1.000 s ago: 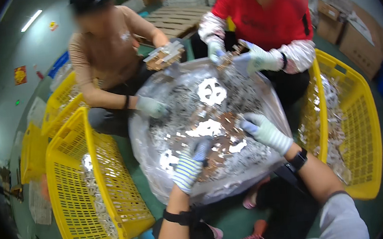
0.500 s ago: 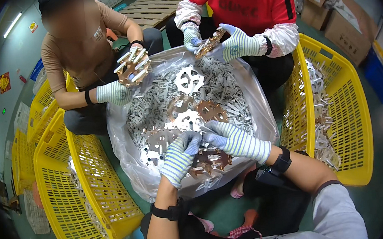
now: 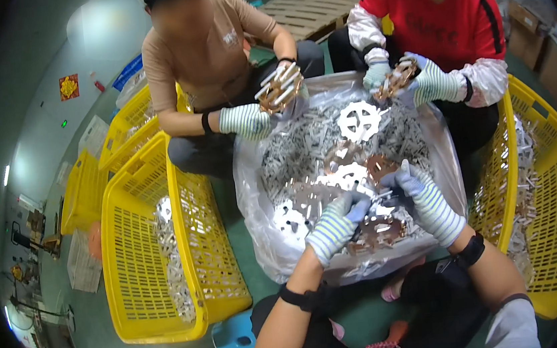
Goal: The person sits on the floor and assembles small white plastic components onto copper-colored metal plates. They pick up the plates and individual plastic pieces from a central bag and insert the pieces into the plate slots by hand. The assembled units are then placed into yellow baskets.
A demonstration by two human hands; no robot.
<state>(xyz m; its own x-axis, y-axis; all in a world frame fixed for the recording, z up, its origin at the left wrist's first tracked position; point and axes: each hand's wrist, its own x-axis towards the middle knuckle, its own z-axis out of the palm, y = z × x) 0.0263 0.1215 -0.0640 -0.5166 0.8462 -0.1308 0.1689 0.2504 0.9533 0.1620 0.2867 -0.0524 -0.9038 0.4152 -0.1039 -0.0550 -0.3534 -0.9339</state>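
My left hand [image 3: 336, 226] and my right hand [image 3: 427, 201], both in striped work gloves, meet over the near side of a clear plastic bag [image 3: 254, 196] heaped with stamped metal parts [image 3: 303, 151]. Their curled fingertips pinch a flat silvery stamped piece [image 3: 380, 196] between them. Just under my hands lies a copper-coloured cut-out plate [image 3: 377, 233]. A white round cut-out plate [image 3: 359, 120] rests on the pile farther back.
Across the bag, a person in a tan shirt holds a bundle of parts [image 3: 278, 88], and a person in red holds a copper piece [image 3: 398, 76]. Yellow mesh baskets with parts stand left [image 3: 140, 268] and right [image 3: 553, 167]. A blue stool [image 3: 235, 339] is by my knee.
My hands have drawn together and come nearer to me over the bag's front edge. The person in tan has raised a bundle of parts; the person in red keeps working a piece.
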